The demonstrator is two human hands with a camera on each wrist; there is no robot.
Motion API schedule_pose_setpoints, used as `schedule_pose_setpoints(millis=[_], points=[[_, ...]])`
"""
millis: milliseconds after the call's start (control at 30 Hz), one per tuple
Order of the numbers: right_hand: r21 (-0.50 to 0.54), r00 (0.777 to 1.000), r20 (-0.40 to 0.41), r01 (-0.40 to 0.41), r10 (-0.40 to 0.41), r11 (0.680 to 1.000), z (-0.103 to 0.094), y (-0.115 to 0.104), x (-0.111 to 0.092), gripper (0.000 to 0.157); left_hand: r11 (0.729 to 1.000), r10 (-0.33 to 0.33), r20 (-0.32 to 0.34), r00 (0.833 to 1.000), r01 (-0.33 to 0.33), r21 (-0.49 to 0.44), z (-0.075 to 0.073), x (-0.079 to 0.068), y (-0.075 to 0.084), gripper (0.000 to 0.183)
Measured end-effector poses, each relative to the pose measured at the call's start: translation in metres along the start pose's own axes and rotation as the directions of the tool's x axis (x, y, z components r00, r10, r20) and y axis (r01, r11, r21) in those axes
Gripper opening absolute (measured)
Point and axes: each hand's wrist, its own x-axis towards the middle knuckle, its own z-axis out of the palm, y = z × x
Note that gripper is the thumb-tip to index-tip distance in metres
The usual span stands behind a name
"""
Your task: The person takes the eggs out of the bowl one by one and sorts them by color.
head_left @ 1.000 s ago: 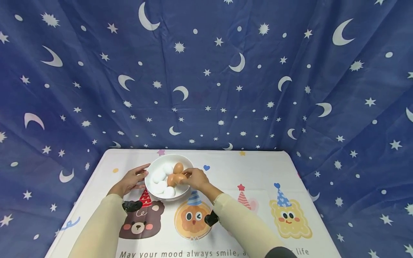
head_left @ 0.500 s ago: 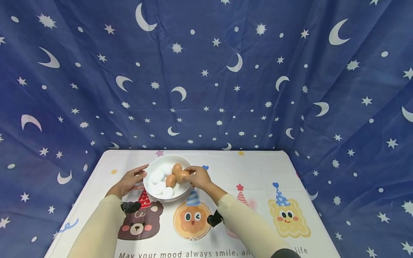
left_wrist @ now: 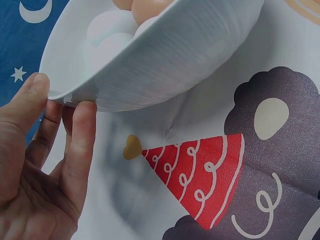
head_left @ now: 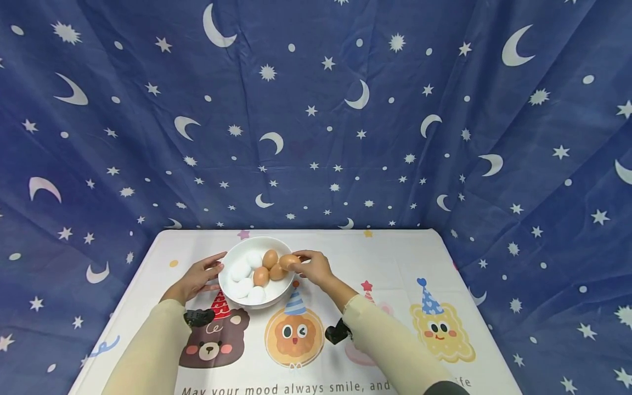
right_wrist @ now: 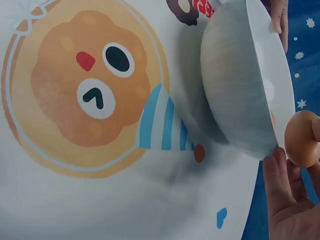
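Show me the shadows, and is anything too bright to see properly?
Left wrist view: soft shadow on the tablecloth by the white bowl; right wrist view: another between the bowl and the printed striped hat; head view: the white eggs look washed out.

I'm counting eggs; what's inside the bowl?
The bowl holds four white eggs and three brown eggs. Anything beneath them is hidden. The right hand holds another brown egg.

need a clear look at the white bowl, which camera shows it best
Head view: the white bowl is nearly whole, with eggs inside. The left wrist and right wrist views are closer but show it mostly from outside, cut off by the picture's top edge.
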Motion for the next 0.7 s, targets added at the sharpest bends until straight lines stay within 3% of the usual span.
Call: schedule_pose_setpoints(millis=[700], points=[[0.134, 0.993, -0.096, -0.054, 0.067, 0.989, -0.021, 0.018, 0.003, 0.040, 1.000, 0.008, 0.016, 1.000, -0.008, -0.006, 0.001, -0.003, 0.003, 0.059]])
